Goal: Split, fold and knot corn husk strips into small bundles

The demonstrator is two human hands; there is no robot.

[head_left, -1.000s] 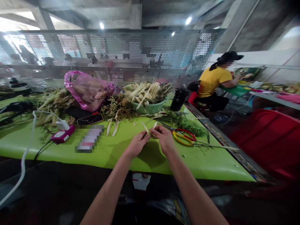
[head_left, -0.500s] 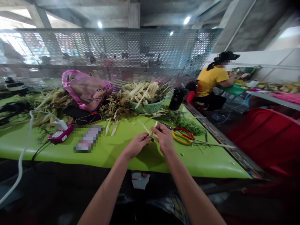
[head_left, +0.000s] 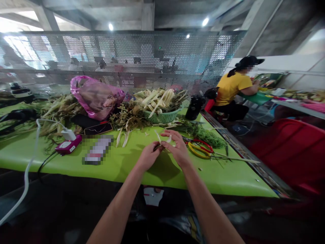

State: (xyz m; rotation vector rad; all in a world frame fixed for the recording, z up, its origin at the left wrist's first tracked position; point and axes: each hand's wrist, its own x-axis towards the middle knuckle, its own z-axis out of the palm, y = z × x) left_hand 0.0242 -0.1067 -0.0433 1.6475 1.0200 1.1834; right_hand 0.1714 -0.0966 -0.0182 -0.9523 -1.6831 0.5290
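hands: left hand (head_left: 148,156) with fingers curled in, tips pinched on the near end of a pale leaf strip (head_left: 158,136); right hand (head_left: 178,147) meets it from the other side, thumb and forefinger closed on the same strip, remaining fingers fanned loose above.
strip: narrow, cream-coloured, held just above the table between the two hands. long axis runs from the fingertips up and away from the person, free end tilted slightly left; a second short end shows beside the right forefinger.
surface: lime-green table (head_left: 114,164), glossy. scissors (head_left: 200,149) with yellow and red handles lie just right of the right hand; a heap of green strands (head_left: 204,135) behind them. green basket (head_left: 164,117) piled with pale strips at the far edge, dry leaf trimmings around it. pink plastic bag (head_left: 93,98) to the left, a phone (head_left: 98,128) before it, a pink device (head_left: 67,146) with a white plug and cable near the left.
room: perforated metal screen (head_left: 132,54) behind the table, concrete beams overhead, ceiling lamps lit. person in yellow shirt (head_left: 232,88) seated at a separate table to the right.
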